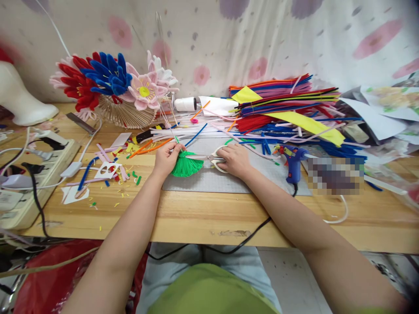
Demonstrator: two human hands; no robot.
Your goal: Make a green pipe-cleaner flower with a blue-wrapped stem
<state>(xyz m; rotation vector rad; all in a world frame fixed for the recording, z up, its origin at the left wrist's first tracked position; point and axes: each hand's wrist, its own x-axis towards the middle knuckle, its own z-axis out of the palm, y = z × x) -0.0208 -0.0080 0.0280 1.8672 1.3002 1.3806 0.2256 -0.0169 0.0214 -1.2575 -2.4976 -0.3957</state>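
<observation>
My left hand (168,159) is closed on the wire stem of a green pipe-cleaner fan (187,166), whose strands spread downward over the grey cutting mat (209,181). The thin wires rise up above my fingers. My right hand (234,160) grips the cream handles of a pair of scissors (213,159). The scissor blades point left and lie against the upper part of the green strands. Whether the blades are parted cannot be made out clearly.
A blue glue gun (293,165) stands right of the mat, its cord trailing over the table edge. Bundled pipe cleaners (284,102) lie behind. Pipe-cleaner flowers (113,74) stand back left, a power strip (46,183) at far left. Scraps (134,176) litter the wooden table (196,218).
</observation>
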